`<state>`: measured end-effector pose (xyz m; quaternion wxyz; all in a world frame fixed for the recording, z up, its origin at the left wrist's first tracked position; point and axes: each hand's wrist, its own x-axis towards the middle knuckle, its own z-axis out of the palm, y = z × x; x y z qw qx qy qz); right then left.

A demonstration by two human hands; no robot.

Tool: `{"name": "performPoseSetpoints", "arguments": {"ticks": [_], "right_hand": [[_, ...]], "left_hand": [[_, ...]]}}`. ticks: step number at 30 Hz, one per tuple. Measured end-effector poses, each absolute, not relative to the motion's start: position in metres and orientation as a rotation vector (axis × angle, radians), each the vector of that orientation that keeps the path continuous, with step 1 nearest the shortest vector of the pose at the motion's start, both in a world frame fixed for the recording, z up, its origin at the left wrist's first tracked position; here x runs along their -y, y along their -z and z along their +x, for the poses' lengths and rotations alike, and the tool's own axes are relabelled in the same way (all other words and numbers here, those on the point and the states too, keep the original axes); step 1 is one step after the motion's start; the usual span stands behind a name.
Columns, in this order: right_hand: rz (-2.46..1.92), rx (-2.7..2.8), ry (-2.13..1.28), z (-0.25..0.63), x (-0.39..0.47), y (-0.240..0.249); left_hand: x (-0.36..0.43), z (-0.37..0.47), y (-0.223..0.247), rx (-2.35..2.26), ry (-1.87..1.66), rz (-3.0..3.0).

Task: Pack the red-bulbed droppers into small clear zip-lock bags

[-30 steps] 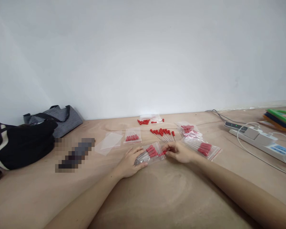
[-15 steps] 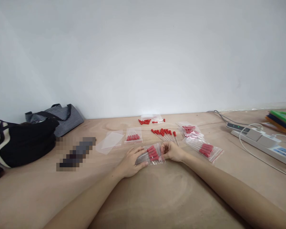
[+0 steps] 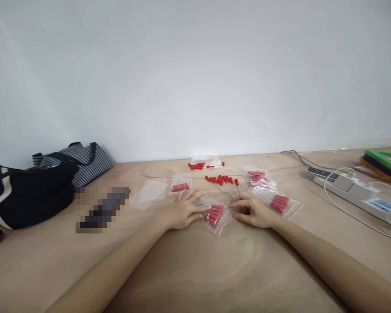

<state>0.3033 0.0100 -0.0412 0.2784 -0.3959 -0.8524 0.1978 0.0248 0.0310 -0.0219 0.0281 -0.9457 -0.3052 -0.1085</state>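
Note:
A clear zip bag of droppers with red bulbs [image 3: 215, 214] lies on the table between my hands, bulbs toward the right. My left hand [image 3: 183, 211] rests over the tube end of this bag, fingers spread, hiding part of it. Just right of the bag, my right hand [image 3: 252, 210] lies with its thumb and fingers apart and nothing between them. Beyond the hands, several loose droppers [image 3: 226, 182] fan out on the table. Another filled zip bag [image 3: 181, 184] sits behind my left hand, and more filled bags [image 3: 280, 202] lie in a pile to the right.
Flat clear bags [image 3: 150, 191] lie to the left. Loose red bulbs [image 3: 197, 165] are near the wall. At right are a power strip [image 3: 358, 195] with cables and stacked colored frames [image 3: 384, 165]. A black bag [image 3: 42, 195] and a striped bag [image 3: 93, 163] stand at left.
My right hand has let go of the bag's seal end and moved right. The bag has turned, its seal end swinging toward me. My left hand has spread and shifted slightly forward.

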Motion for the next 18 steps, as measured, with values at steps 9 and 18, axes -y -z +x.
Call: {"name": "performPoseSetpoints", "arguments": {"ticks": [9,18], "right_hand": [[-0.997,2.349,-0.327,0.279,0.006,0.044],[-0.859,2.391,0.264,0.263,0.002,0.054]], "left_hand": [[-0.010,0.022,0.037,0.771,1.004,-2.912],[-0.009,0.021,0.041,0.694,0.888,-2.792]]}}
